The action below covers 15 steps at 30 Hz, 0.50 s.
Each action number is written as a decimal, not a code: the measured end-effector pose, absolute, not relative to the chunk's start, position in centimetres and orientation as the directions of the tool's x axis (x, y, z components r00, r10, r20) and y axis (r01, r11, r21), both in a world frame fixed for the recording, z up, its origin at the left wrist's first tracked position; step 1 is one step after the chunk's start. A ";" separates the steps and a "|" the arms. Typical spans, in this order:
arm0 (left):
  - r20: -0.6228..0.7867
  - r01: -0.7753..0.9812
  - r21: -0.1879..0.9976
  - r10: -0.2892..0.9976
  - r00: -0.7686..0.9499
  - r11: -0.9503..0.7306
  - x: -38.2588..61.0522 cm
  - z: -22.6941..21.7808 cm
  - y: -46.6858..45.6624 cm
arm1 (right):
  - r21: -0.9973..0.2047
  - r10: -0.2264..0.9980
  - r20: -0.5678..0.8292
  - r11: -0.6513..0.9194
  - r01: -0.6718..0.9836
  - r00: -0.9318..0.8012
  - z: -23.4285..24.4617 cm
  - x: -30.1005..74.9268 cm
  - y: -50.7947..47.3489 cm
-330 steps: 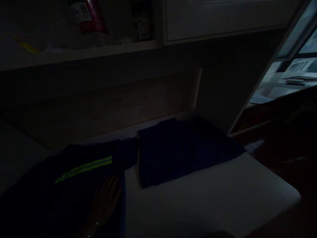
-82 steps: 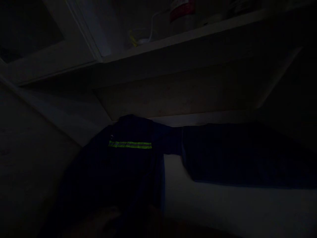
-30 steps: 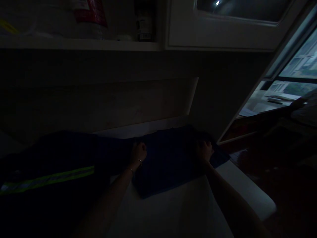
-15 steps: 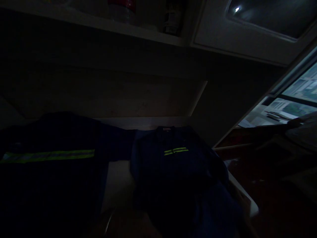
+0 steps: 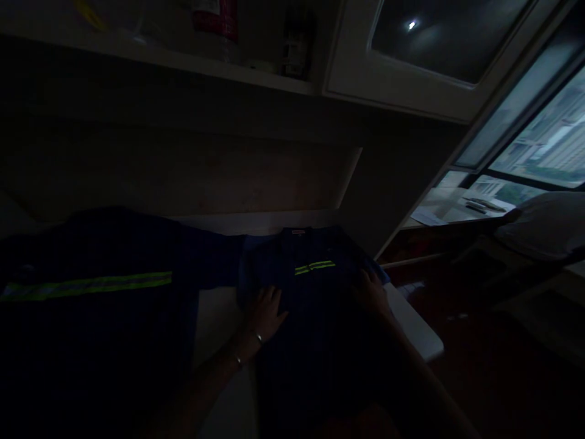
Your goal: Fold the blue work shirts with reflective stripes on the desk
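Note:
A dark blue work jacket point(image 5: 311, 299) with a collar label and short yellow-green reflective stripes is laid out on a white table point(image 5: 418, 326). My left hand point(image 5: 267, 314), bracelets at its wrist, rests on the left side of this jacket with fingers apart. On the opposite side, my right hand point(image 5: 372, 294) lies over the jacket near its sleeve, fingers stretched out as far as the dim light shows. Spread to the left is a second dark blue jacket point(image 5: 114, 329) with a long reflective band; its sleeve reaches the first one. The lower parts of both garments fade into darkness.
A shelf point(image 5: 159, 58) above holds a red-labelled bottle point(image 5: 214, 21) and a dark jar point(image 5: 295, 52). Beside it is a cabinet door point(image 5: 402, 61) with a glass panel. At the right are a window point(image 5: 543, 134) and a sill point(image 5: 452, 204) with papers.
The lower part of the right jacket, bunched up before, now lies flatter toward me. Both my hands have come into clear view on it. The view has shifted slightly to the right.

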State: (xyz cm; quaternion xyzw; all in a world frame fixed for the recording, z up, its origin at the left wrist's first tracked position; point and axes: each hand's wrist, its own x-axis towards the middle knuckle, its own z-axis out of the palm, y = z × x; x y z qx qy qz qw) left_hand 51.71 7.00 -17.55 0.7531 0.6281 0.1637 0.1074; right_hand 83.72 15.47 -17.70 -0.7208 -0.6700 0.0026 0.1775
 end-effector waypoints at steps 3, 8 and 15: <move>0.122 0.865 0.487 0.990 0.069 -0.120 51.9 -18.5 8.5 | -0.156 0.983 0.108 -0.127 0.979 0.145 -17.6 82.8 18.6; 0.001 0.313 0.942 0.930 -0.367 0.123 50.7 -16.8 10.0 | -0.120 0.990 -0.020 -0.144 0.982 0.142 -16.9 83.3 22.0; -0.136 -0.109 0.990 0.832 -0.538 0.091 46.7 -10.8 9.4 | -0.206 0.954 0.153 -0.224 0.953 0.258 -12.6 86.5 23.5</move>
